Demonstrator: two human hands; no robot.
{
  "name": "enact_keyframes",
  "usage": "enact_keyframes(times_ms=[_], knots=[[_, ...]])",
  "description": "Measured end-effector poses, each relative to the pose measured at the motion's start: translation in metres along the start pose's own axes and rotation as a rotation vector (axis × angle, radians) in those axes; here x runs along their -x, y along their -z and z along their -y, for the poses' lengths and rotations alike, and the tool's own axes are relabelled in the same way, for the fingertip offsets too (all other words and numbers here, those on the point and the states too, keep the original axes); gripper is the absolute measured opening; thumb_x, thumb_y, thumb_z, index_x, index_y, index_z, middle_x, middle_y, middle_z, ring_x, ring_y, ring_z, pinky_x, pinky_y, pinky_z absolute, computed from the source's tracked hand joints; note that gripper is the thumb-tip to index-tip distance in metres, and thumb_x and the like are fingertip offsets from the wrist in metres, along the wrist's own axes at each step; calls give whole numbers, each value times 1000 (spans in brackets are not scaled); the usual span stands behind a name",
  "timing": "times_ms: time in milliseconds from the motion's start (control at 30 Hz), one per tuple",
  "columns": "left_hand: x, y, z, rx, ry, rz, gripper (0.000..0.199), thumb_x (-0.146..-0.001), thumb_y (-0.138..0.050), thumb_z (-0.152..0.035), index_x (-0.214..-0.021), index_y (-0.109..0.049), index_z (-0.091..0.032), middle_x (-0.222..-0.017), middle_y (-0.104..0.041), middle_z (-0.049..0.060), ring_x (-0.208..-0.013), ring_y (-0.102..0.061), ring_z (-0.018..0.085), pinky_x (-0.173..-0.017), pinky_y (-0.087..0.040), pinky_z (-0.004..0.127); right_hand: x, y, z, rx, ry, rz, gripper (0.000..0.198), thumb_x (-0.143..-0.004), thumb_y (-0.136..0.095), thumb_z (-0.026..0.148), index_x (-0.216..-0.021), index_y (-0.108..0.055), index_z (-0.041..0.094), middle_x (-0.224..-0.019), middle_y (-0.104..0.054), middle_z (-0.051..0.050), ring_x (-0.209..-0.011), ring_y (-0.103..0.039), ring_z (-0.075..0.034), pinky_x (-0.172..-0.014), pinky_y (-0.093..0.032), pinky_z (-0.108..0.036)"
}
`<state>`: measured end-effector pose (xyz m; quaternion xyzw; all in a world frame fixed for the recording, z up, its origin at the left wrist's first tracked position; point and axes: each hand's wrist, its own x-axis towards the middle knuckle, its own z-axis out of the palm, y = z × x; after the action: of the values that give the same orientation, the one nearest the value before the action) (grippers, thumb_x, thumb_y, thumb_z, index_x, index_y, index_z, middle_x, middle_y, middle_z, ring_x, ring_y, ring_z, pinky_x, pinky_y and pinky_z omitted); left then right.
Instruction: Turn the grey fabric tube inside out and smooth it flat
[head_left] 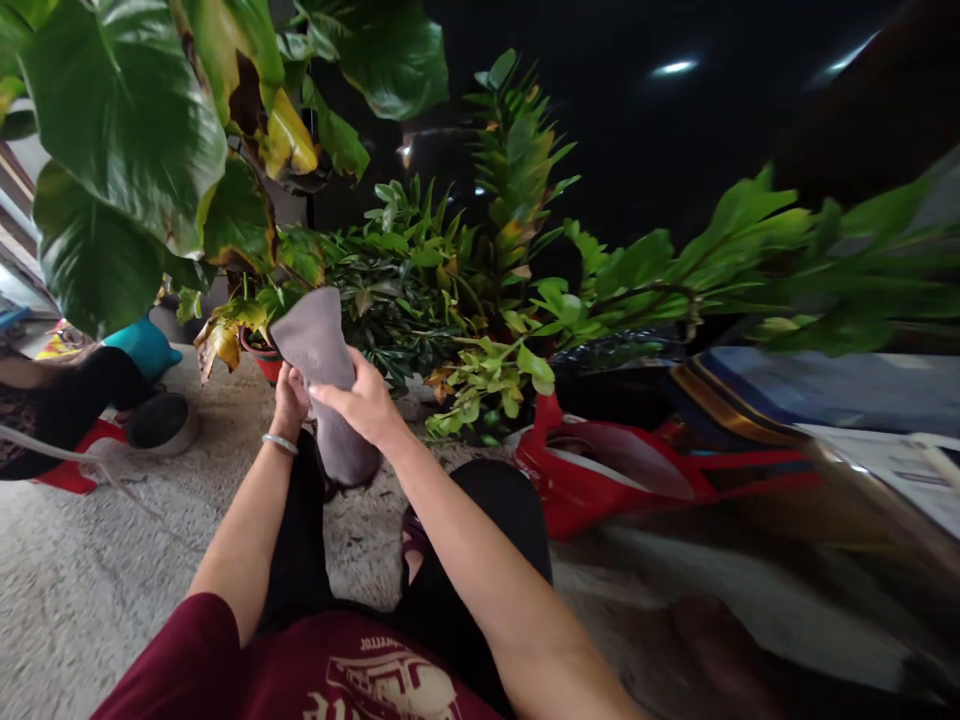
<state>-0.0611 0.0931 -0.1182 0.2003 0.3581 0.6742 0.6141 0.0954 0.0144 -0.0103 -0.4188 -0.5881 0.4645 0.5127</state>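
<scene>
A long, soft, grey-mauve piece that looks like folded cloth (330, 350) is held upright above the ground, its top wider and slightly flared. My right hand (367, 402) is closed round its right side, with the thumb lying across the front. At its left edge, my left hand (291, 405) grips it with curled fingers, partly hidden by the piece. The lower end hangs down between my knees. Just beyond it stands a red plant pot (262, 358) with yellowing leaves.
Large-leaved plants (120, 110) overhang the left, and leafy shrubs (420, 270) spread across the back. A red bag (585, 475) stands by my right knee. Left are a dark round basin (161, 425), a red stool (75, 470) and another person's leg (82, 390). The ground (112, 570) is rough concrete.
</scene>
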Motion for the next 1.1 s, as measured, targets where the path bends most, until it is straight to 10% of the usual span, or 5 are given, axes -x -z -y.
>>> enact_keyframes(times_ms=[133, 267, 400, 900, 1100], knots=[[-4, 7, 0, 32, 6, -110, 38, -96, -52, -51, -98, -67, -16, -79, -73, 6, -72, -68, 19, -70, -53, 30, -31, -13, -27, 39, -104, -41, 63, -61, -80, 35, -120, -66, 19, -111, -75, -7, -102, -69, -26, -95, -53, -40], [-9, 17, -10, -11, -17, -280, 29, -88, -66, -48, -88, -58, -21, -63, -63, -3, -48, -55, 9, -53, -42, 22, 21, -1, -80, 20, -366, -67, 59, -57, -80, 34, -112, -68, 18, -100, -78, -8, -90, -72, -28, -86, -56, -41], [-8, 14, -22, 28, -21, -181, 28, -83, -74, -39, -78, -53, -20, -53, -53, -6, -40, -45, 6, -44, -32, 20, 79, 19, -100, -14, -417, -61, 49, -56, -81, 30, -103, -71, 23, -91, -79, -5, -86, -73, -30, -81, -57, -41], [10, 5, -47, 47, 93, 89, 10, -91, -58, -20, -82, -63, -16, -109, -76, 9, -55, -55, 7, -51, -45, 21, 110, 33, -110, -7, -440, -53, 48, -55, -81, 33, -102, -73, 25, -93, -79, -5, -88, -73, -33, -82, -57, -44], [-6, 36, -67, -213, -91, -312, 12, -80, -64, -11, -90, -60, -16, -89, -72, 7, -74, -71, 17, -63, -55, 25, 110, 41, -116, 53, -456, -30, 61, -56, -79, 38, -113, -70, 17, -99, -79, -9, -92, -72, -31, -87, -56, -42]])
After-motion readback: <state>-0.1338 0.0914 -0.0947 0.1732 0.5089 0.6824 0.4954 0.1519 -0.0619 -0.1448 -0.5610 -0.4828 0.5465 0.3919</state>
